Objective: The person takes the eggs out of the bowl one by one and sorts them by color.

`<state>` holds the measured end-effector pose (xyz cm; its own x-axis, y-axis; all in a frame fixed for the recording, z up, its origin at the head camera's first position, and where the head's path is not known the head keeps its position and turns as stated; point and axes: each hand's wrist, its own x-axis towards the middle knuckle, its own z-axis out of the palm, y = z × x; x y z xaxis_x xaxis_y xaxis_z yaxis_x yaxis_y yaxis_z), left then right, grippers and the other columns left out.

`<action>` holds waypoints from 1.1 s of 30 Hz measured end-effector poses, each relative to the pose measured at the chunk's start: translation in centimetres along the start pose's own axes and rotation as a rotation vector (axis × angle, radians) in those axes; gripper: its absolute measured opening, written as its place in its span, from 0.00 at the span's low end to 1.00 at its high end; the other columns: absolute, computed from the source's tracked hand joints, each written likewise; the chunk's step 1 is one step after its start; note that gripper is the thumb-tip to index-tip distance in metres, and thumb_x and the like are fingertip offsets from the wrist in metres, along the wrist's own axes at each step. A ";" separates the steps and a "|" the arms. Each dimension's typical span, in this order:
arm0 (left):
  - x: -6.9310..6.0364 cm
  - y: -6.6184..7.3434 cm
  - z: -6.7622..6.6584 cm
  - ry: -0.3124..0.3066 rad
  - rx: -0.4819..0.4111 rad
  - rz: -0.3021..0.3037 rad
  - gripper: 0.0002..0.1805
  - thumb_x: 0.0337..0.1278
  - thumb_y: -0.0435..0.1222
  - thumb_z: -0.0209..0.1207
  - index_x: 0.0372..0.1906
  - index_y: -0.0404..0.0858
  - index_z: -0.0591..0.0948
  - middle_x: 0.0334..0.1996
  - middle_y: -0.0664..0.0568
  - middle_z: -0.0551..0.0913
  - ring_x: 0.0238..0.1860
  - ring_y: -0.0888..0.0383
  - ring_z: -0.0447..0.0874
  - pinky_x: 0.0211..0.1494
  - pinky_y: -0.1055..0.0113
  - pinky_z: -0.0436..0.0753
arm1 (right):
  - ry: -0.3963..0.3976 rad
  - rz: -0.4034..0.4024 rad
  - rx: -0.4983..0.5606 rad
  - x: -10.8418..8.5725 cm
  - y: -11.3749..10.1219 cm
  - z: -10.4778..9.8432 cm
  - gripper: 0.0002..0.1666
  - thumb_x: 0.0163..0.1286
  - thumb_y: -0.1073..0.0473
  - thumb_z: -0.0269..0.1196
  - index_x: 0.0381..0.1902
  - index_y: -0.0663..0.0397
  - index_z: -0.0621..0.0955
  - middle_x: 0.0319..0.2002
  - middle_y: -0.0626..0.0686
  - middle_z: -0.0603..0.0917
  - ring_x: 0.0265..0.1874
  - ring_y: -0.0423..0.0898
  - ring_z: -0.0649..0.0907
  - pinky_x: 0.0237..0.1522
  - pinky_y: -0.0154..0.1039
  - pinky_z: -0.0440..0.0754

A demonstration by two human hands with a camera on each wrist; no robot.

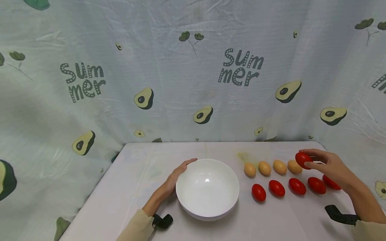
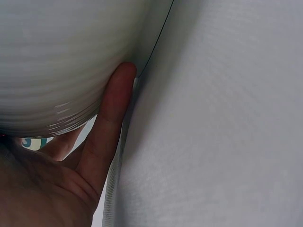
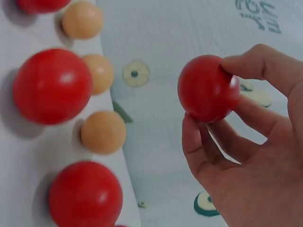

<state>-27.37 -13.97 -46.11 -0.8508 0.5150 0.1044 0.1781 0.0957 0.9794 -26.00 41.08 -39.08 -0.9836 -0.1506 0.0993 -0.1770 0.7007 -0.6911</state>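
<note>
A deep white bowl (image 1: 207,190) stands on the table, its glossy inside bare. My left hand (image 1: 177,175) rests against the bowl's left side; in the left wrist view a straight digit lies along the ribbed outer wall (image 2: 57,61). Over at the right, my right hand (image 1: 330,164) holds a red egg (image 1: 303,160) above the table, pinched between thumb and fingertips, as the right wrist view also shows with the egg (image 3: 206,88). Several other red eggs (image 1: 297,186) lie in a near row, and several tan eggs (image 1: 264,168) form a row behind them.
The pale tabletop (image 1: 144,170) ends at a hanging curtain (image 1: 169,73) printed with avocados and lettering. A yellowish stain (image 1: 245,156) marks the cloth behind the tan eggs. Black straps with camera mounts (image 1: 163,221) sit on both wrists.
</note>
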 end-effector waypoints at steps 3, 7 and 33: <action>0.1 0.0 0.0 -0.008 -0.005 0.003 0.31 0.85 0.49 0.29 0.82 0.44 0.58 0.83 0.49 0.56 0.84 0.49 0.51 0.72 0.82 0.63 | 0.022 0.059 -0.009 -0.4 1.2 -0.5 0.38 0.76 0.49 0.63 0.73 0.65 0.66 0.55 0.42 0.81 0.42 0.24 0.75 0.41 0.37 0.82; 0.0 -0.1 0.1 0.005 0.011 0.000 0.31 0.85 0.49 0.29 0.82 0.44 0.59 0.83 0.50 0.57 0.84 0.49 0.51 0.72 0.83 0.62 | 0.071 0.129 -0.019 -0.8 2.6 -1.3 0.39 0.78 0.48 0.60 0.74 0.69 0.63 0.65 0.76 0.71 0.46 0.38 0.77 0.39 0.38 0.83; 0.0 0.4 0.3 0.023 0.028 -0.011 0.31 0.84 0.50 0.29 0.82 0.44 0.59 0.83 0.50 0.57 0.84 0.50 0.51 0.72 0.85 0.60 | 0.237 0.599 0.074 -2.9 10.1 -2.8 0.38 0.83 0.55 0.46 0.79 0.73 0.49 0.72 0.84 0.53 0.66 0.79 0.60 0.69 0.76 0.62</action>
<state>-27.14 -13.73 -45.80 -0.8639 0.4941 0.0982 0.1826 0.1255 0.9752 -25.06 50.55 -44.38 -0.8937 0.4155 -0.1694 0.3993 0.5641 -0.7227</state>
